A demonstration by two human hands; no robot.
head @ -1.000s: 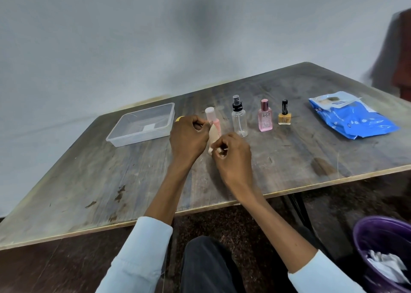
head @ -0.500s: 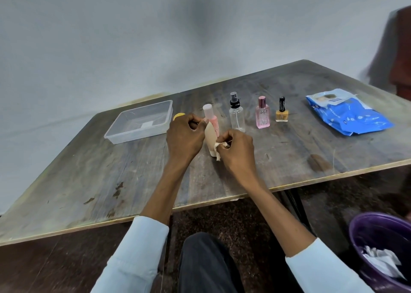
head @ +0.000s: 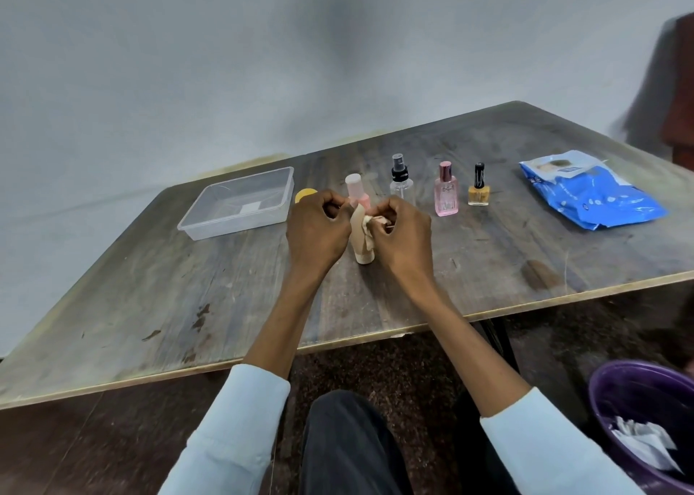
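Head cam, looking down at the worn, scuffed wooden table. Both hands meet in the middle of it. The left hand has its fingers curled in tight, pinching the flat top end of a smooth beige tube, which stands upright on its cap between the two hands. The right hand is curled too and pinches a small crumpled white wipe against the tube's side.

Just behind them stands a pink bottle with a pale cap. Going right from there:
- a clear spray bottle with a black pump
- a squarish pink glass bottle
- a yellow nail polish with a black cap

To the left is a clear rectangular plastic tray with a small white patch on its floor, and a yellow disc just beside it. Far right lies a glossy blue packet. Near right, off the table, a purple bin holds crumpled white paper.
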